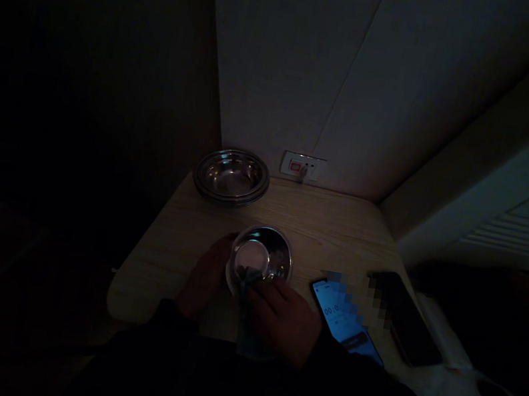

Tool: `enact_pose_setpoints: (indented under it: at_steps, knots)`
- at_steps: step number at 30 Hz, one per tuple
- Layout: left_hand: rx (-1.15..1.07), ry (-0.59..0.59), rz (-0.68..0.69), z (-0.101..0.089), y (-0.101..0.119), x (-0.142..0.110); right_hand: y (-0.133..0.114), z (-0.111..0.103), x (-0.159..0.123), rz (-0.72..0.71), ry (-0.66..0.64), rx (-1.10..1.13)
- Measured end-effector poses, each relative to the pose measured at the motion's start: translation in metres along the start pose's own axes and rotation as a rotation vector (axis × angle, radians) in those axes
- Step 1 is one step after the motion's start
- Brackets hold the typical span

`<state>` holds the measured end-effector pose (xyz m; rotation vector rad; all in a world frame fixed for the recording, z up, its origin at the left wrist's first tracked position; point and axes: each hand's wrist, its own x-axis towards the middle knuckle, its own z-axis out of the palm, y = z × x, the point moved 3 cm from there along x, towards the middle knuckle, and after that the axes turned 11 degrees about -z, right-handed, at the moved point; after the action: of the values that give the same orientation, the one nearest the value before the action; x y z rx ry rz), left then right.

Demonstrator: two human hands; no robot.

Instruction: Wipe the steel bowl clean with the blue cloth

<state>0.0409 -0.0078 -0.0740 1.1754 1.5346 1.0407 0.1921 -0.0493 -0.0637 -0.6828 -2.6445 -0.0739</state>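
At wood tbl (336, 223), L hand (207, 276) grips metal bowl (255, 256) & R hand (285, 318) clutches cloth (248, 337) partly inside.

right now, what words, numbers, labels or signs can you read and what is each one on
"00:0", on the lit blue screen of the black-edged rectangular phone; whatever follows is pixelated.
Smaller marks on that screen: too small to read.
Shiny round metal bowl and white rectangular wall socket plate: no readable text.
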Motion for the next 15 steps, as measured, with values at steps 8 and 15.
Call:
enact_pose_setpoints:
  at_steps: [8, 15]
  knots:
    - [0.055, 0.044, -0.063, 0.001, -0.016, -0.013, -0.011, 0.000, 0.009, 0.095, -0.013, 0.149]
    - [0.072, 0.098, -0.069, 0.006, -0.010, -0.003, 0.008, 0.003, 0.019, 0.186, -0.232, 0.029]
